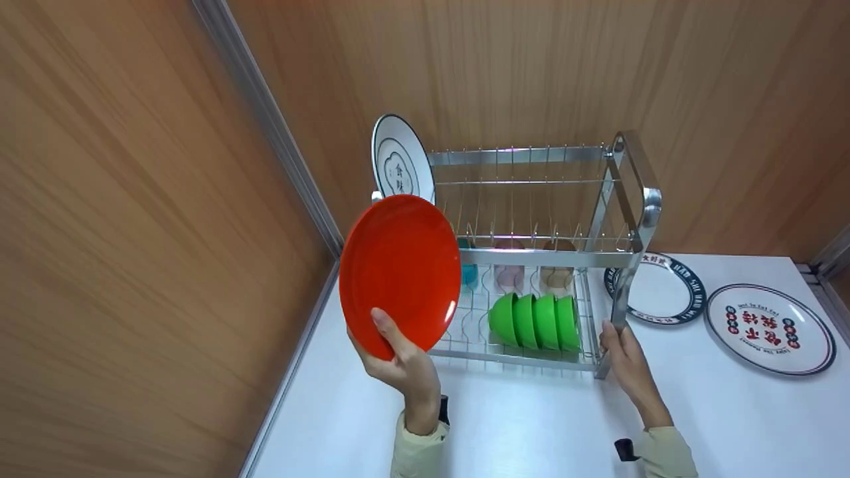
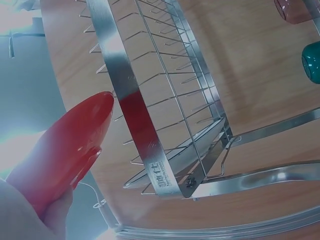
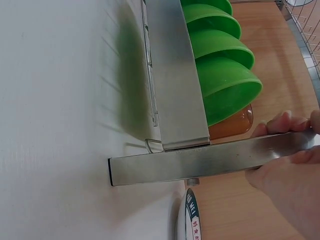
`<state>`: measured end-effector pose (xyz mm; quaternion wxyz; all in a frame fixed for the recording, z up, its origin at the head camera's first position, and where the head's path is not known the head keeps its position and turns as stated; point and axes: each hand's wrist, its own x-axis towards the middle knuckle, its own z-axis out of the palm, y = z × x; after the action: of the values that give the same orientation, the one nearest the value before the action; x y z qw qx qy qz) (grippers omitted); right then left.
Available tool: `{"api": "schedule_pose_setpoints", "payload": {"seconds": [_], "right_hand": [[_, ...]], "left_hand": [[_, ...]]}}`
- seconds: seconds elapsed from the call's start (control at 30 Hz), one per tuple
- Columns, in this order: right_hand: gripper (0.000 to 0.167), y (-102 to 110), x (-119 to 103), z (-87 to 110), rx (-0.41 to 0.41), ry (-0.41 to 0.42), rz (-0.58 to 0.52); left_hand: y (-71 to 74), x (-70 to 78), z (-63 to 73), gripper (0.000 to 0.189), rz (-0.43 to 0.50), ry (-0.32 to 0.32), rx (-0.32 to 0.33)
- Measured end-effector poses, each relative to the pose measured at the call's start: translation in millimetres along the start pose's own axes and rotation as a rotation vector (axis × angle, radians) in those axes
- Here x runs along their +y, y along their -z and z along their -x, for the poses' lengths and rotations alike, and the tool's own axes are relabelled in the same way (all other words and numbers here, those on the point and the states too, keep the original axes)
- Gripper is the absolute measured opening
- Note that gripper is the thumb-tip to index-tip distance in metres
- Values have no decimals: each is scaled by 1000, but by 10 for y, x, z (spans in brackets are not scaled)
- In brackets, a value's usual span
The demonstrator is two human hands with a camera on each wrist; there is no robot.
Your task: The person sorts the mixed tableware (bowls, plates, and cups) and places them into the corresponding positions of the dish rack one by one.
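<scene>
My left hand [image 1: 405, 368] grips a red plate [image 1: 402, 272] by its lower edge, thumb on the face; the plate is raised in front of the left part of a metal dish rack [image 1: 544, 257]. A white plate with a dark rim [image 1: 398, 156] stands upright at the left end of the rack's upper tier, partly behind the red one. With the right hand [image 1: 627, 362] I hold the rack's front right leg, fingers curled round the metal in the right wrist view. Several green bowls [image 1: 534, 322] sit on their sides, nested in a row, on the lower tier.
Behind the bowls are a teal cup [image 1: 469, 273], a pink cup [image 1: 509, 273] and a brown cup [image 1: 558, 272]. Right of the rack, a plate with a dark patterned rim [image 1: 694, 287] and an oval plate with red lettering [image 1: 770, 330] lie on the white table. Wooden panels stand behind and left.
</scene>
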<state>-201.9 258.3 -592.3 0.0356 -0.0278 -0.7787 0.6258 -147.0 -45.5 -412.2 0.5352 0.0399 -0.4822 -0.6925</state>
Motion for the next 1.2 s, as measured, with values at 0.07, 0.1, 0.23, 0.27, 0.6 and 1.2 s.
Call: {"api": "schedule_pose_setpoints", "payload": {"seconds": [0.07,0.1,0.23,0.27,0.6,1.2], "right_hand": [[41,-6,20,1,2,4,2],[42,-8,19,4,4,6,5],[44,-12,18,14,9,8,7],[44,-12,17,15,11,9,9],[46,2,23,17,7,11,25],[41,3,8,21,10,21,12]], "left_hand": [[4,-2,-44,51,7,-26,2],[4,-1,-63,51,7,-36,4],[9,-7,-128,52,7,-63,5],[9,-10,-142,53,4,-69,7],[-24,-6,-262,54,-43,-116,74],[-299,-60,-518,53,-81,-240,-99]]}}
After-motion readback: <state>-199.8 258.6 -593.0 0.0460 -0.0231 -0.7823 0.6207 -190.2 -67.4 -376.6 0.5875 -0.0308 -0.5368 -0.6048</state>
